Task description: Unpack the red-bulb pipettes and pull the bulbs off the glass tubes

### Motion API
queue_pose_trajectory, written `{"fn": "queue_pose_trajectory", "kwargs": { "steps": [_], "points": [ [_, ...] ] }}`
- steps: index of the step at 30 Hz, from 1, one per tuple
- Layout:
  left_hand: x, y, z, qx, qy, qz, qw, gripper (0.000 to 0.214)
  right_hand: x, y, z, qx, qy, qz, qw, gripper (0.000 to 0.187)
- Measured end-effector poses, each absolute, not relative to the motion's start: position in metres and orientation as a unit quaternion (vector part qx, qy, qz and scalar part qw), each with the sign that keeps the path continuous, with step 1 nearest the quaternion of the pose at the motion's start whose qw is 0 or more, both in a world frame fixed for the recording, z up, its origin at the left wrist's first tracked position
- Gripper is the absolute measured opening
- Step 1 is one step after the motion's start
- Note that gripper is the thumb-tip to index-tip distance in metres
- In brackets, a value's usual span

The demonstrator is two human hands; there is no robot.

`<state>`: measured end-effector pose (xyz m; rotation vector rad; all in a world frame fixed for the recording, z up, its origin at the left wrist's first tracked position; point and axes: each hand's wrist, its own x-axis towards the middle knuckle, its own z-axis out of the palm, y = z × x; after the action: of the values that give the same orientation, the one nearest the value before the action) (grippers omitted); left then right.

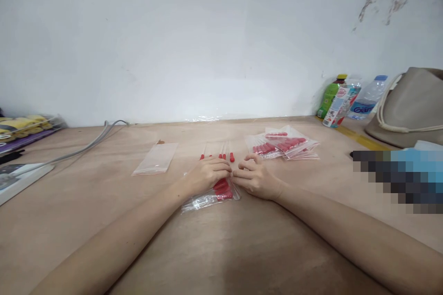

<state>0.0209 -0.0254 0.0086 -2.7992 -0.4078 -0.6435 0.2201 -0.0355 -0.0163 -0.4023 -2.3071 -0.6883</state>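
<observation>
A clear plastic zip bag with several red-bulbed droppers in it lies on the table in front of me. My left hand is over the bag, fingers bent and closed at its upper edge. Close by on the right, my right hand has its thumb and fingertips pinched at the bag's corner, its other fingers curled. My fingers partly hide the bag's opening. Just beyond them lie several loose droppers with thin clear stems; one red bulb shows between my hands.
Filled bags of red-bulbed droppers are piled at right. Flat bags lie left of my hands. A grey cable crosses the left side near a white-edged box. Bottles and a beige bag stand at back right.
</observation>
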Motion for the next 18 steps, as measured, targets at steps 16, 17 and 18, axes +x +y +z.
{"fn": "queue_pose_trajectory", "kwargs": {
  "steps": [16,17,18],
  "points": [
    [0.008,-0.027,0.025,-0.946,-0.215,-0.242,0.011,0.024,0.236,-0.038,-0.005,-0.196,-0.952,-0.047,0.229,0.022],
    [0.009,-0.031,0.025,-0.947,-0.229,-0.224,0.000,0.024,0.236,-0.039,-0.006,-0.205,-0.950,-0.023,0.235,0.023],
    [0.009,-0.036,0.024,-0.945,-0.248,-0.211,-0.013,0.024,0.235,-0.041,-0.007,-0.220,-0.943,0.010,0.248,0.025]
  ]
}}
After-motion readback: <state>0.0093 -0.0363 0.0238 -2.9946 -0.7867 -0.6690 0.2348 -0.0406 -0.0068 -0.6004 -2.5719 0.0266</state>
